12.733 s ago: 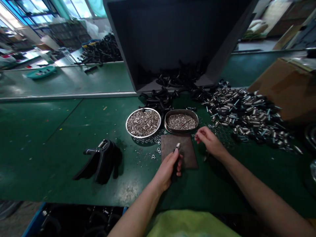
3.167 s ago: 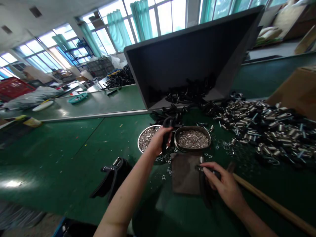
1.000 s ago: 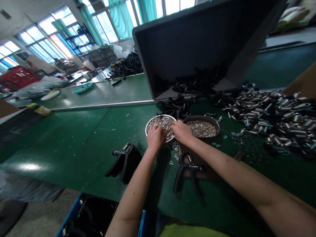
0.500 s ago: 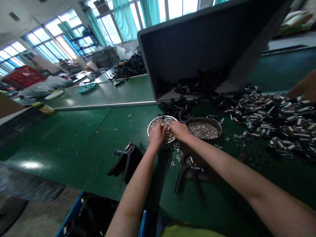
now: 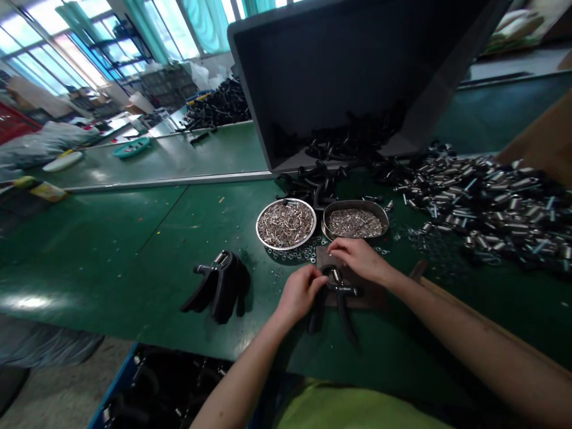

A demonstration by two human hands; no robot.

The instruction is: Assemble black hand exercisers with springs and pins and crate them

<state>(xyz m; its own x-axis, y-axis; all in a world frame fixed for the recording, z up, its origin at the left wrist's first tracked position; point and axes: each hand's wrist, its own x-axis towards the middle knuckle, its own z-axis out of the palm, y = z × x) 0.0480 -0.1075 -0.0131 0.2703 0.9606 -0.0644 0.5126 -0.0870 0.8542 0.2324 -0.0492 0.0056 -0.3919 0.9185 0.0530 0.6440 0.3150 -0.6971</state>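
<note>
A black hand grip strengthener [image 5: 343, 304] with a metal spring lies on the table, its top on a small brown plate [image 5: 375, 296]. At the upper left of the grip is my left hand [image 5: 301, 292], thumb and fingers pinched together; whatever is between them is too small to name. Just above the spring, my right hand [image 5: 360, 259] is pinched too, with a tiny pale thing at its fingertips. Beyond my hands are a round bowl of small metal pins [image 5: 286, 224] and an oval tin of tiny metal parts [image 5: 355, 221].
Several finished-looking grips [image 5: 218, 286] stand together on the left. Loose nuts [image 5: 299, 254] lie before the bowl. A large grey bin [image 5: 263, 134] on its side holds black handles. Springs and handles [image 5: 496, 205] are heaped right. A blue crate [image 5: 114, 381] sits below the table edge.
Both hands have left the bowl of pins and come back toward me to the hand grip strengthener, fingers pinched. The view has shifted slightly right and down.
</note>
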